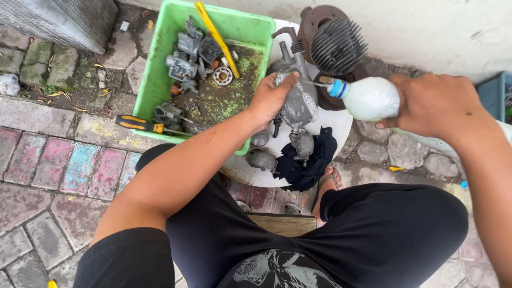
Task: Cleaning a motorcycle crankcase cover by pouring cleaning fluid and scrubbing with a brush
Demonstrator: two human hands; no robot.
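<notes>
My left hand [271, 98] grips a grey metal engine part [300, 104] and holds it upright over a white round basin [341, 125]. My right hand [434, 104] holds a white squeeze bottle [368, 98] tilted sideways. The bottle's blue-collared nozzle points at the top of the engine part. A dark blue rag [309, 162] lies in the basin below the part, beside two small grey metal pieces [261, 158].
A green plastic tub [154, 80] at the left holds several carburettor parts [189, 56], a bearing [222, 76] and a yellow strip [216, 34]. A yellow-handled screwdriver [140, 124] rests on its rim. A finned cylinder [337, 45] stands behind the basin. Paving bricks surround everything.
</notes>
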